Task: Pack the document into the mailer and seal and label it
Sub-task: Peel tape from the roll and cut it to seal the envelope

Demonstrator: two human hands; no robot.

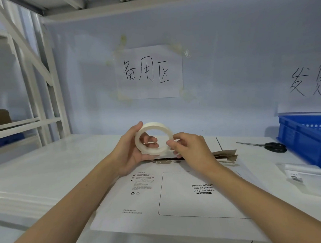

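Near the centre of the frame a cream-white roll of adhesive tape is held upright above the far edge of a flat white paper mailer, which lies on the white worktop in the lower middle of the frame. The left hand grips the roll, thumb over its upper left rim and fingers curled through the hole. The right hand pinches the roll's right edge with thumb and fingertips. The mailer shows printed text, a large outlined box reading "Please attach sto express waybill here", and a torn brown cardboard strip at its far end, just behind the right hand. Whether the document is inside the mailer cannot be told. At the right of the frame a pair of black-handled scissors lies on the worktop, near a blue plastic crate. In front of the crate lies a small clear plastic bag holding a white roll. On the pale blue back wall a white paper sign with handwritten characters is taped at upper centre, and a second handwritten sheet shows at the right edge.
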